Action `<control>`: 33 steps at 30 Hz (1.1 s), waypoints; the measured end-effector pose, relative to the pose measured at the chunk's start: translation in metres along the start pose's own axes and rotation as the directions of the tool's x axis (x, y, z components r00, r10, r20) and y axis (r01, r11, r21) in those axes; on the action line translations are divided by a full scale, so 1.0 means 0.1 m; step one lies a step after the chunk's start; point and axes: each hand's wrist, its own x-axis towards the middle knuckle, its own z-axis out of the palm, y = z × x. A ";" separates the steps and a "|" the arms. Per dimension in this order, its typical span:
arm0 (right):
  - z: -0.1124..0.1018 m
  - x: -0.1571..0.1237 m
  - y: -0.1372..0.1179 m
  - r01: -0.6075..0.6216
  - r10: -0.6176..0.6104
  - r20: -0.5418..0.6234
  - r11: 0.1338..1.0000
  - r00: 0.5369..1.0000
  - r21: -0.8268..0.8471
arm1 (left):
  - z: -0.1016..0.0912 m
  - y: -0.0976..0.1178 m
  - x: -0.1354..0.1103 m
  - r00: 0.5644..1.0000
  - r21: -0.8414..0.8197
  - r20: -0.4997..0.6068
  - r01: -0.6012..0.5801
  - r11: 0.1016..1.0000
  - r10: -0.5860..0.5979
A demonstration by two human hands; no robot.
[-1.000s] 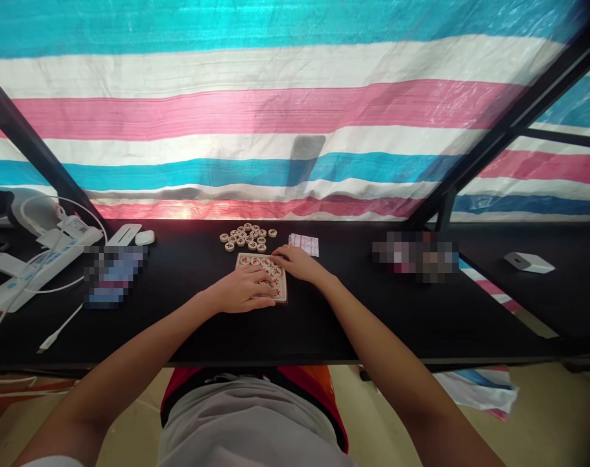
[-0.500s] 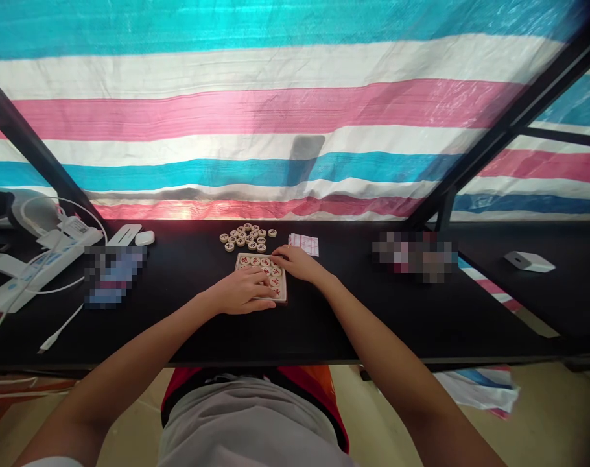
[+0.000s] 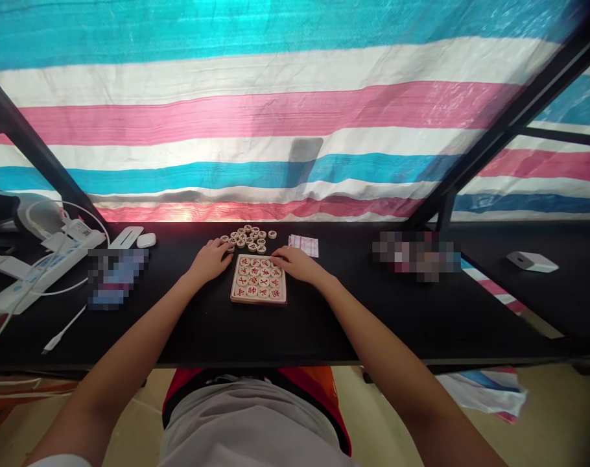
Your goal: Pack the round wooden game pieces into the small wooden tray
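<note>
A shallow square box [image 3: 259, 300] on the dark table holds rows of round Chinese chess pieces [image 3: 253, 281] with red characters. Beyond it lies a loose heap of pieces with dark characters [image 3: 251, 239]. My left hand [image 3: 209, 261] reaches to the left side of this heap, fingers stretched out and the tips at the nearest pieces. Whether it touches one is hard to make out. My right hand [image 3: 295, 262] rests at the far right corner of the box, fingers extended over its edge.
A folded checked paper [image 3: 303, 245] lies behind my right hand. To the left are a white power strip [image 3: 47, 272], cables, a white case [image 3: 146, 240] and a blurred-out item. Another blurred item [image 3: 416, 256] and a white charger [image 3: 532, 261] are on the right. Striped sheeting hangs behind.
My left hand has moved off the box, up and to the left, to the loose pieces. The red pieces it covered now show. My right hand stays in place.
</note>
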 end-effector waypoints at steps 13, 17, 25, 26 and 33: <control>-0.01 -0.01 -0.01 0.000 0.000 0.002 1.000 1.000 0.004 | -0.15 0.12 -0.02 0.999 -0.040 -0.028 0.045 0.998 -0.046; 0.00 -0.01 -0.01 0.000 0.000 0.000 1.000 1.000 -0.005 | -0.21 0.29 -0.06 0.987 -0.266 -0.082 -0.153 0.952 0.136; 0.00 0.00 -0.01 0.001 -0.001 -0.003 1.000 1.000 -0.010 | -0.15 0.44 -0.10 0.972 -0.221 -0.019 -0.231 0.948 0.232; 0.00 0.00 -0.01 -0.001 0.001 -0.002 1.000 1.000 -0.011 | -0.14 0.44 -0.10 0.976 -0.214 -0.028 -0.218 0.952 0.217; -0.01 0.00 -0.02 -0.007 0.007 -0.001 1.000 1.000 -0.020 | -0.14 0.40 -0.10 0.995 -0.286 0.085 -0.029 0.958 0.056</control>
